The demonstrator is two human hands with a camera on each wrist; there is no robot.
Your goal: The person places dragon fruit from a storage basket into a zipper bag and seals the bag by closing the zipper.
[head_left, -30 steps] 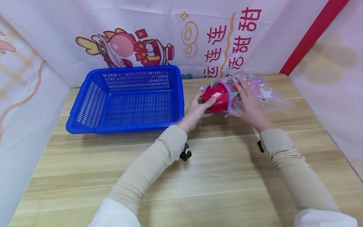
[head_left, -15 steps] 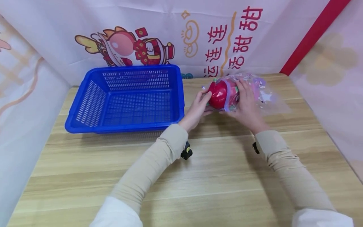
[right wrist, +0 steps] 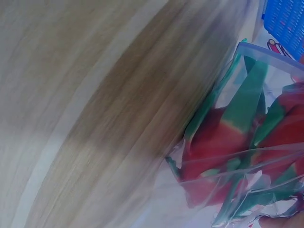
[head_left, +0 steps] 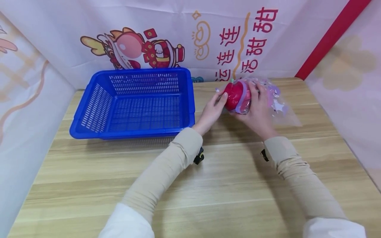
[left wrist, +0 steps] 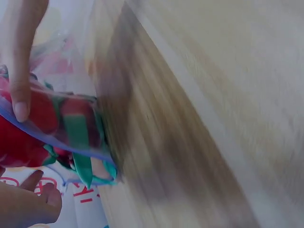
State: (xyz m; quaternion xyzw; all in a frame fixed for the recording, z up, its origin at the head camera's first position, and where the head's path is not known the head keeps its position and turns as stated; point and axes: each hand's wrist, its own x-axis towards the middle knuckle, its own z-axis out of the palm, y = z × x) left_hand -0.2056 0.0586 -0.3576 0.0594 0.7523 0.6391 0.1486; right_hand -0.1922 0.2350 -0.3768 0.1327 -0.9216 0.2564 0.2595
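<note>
A red dragon fruit [head_left: 233,96] with green leaf tips lies at the mouth of a clear zip bag [head_left: 278,105] with a purple edge, at the back right of the table. My left hand [head_left: 212,110] grips the fruit's left side, its thumb on top. My right hand [head_left: 256,114] holds the bag from the right, fingers over its top near the purple edge. The right wrist view shows another dragon fruit [right wrist: 213,147] through the plastic. How far the outer fruit sits within the bag is partly hidden by my hands.
A blue plastic basket [head_left: 190,99] with slotted walls stands left of my left hand, with nothing seen in it. Behind it hangs a printed cloth [head_left: 166,19]; more cloth walls flank the wooden table [head_left: 232,185].
My left hand has moved right and slightly back with the dragon fruit, and less of the fruit shows outside the purple edge. My right hand has shifted slightly left.
</note>
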